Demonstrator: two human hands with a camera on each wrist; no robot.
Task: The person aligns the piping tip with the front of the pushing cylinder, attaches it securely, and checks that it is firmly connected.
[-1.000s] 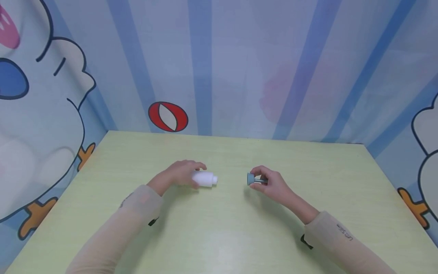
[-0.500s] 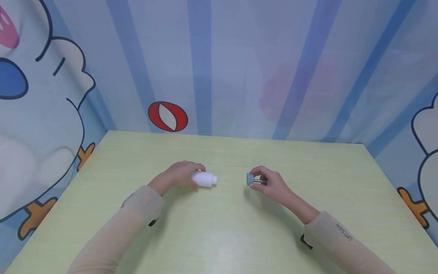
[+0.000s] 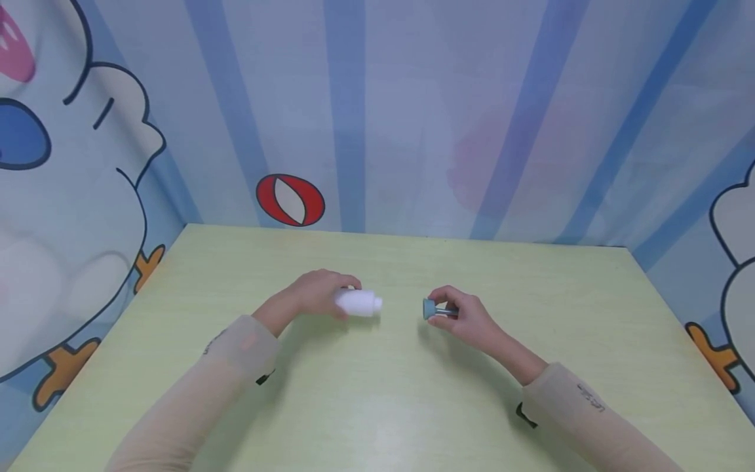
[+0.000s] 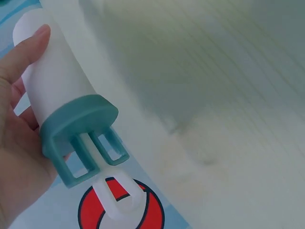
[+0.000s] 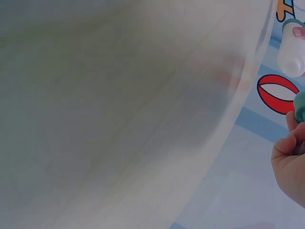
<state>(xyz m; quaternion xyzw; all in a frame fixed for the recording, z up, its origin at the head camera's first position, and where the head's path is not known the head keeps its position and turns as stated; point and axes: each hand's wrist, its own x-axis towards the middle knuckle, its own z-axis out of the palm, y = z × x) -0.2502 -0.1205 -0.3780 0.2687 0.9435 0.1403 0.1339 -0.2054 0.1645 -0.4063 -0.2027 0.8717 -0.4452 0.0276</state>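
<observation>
My left hand (image 3: 321,293) grips a white toy syringe (image 3: 356,303), held roughly level with its narrow tip to the right. In the left wrist view the syringe's white barrel (image 4: 62,71) ends in a teal collar (image 4: 78,121) with two finger loops; a white plunger loop (image 4: 119,195) extends beyond. My thumb lies along the barrel. My right hand (image 3: 472,318) pinches a grey-teal piece (image 3: 429,309) with a wide round end and a thin stem. That round end faces the syringe tip, with a gap between them. The right wrist view shows only part of this piece (image 5: 300,105).
Both hands are over a pale yellow-green table (image 3: 377,393). A blue striped backdrop (image 3: 401,118) with cartoon figures stands behind its far edge. A red and white oval (image 3: 290,200) is printed on it.
My left hand has shifted slightly right and away from me with the toy syringe, narrowing the gap. The right hand has crept slightly left with its piece.
</observation>
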